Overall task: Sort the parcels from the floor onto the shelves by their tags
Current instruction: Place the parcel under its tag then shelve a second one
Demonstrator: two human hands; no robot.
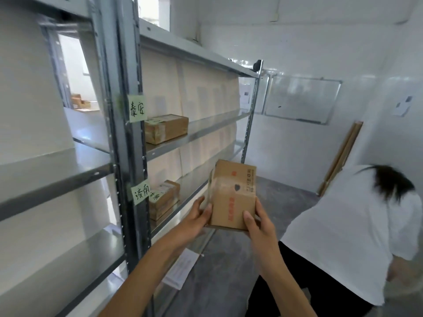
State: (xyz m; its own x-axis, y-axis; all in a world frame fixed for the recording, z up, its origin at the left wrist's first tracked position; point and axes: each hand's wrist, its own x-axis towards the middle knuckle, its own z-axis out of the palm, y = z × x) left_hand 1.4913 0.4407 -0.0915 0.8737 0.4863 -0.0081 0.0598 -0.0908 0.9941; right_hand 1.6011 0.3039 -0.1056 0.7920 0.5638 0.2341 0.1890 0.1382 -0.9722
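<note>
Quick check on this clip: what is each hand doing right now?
Left hand: closed on the left side of the cardboard parcel, held up in front of the shelves.
Right hand: closed on the parcel's right side, thumb across its front.

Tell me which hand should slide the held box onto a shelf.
Left. The left hand grips the box on the side facing the shelves; the right hand holds the far side.

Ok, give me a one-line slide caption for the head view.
Both hands, left hand and right hand, hold a cardboard parcel before metal shelving with handwritten green tags.
</note>
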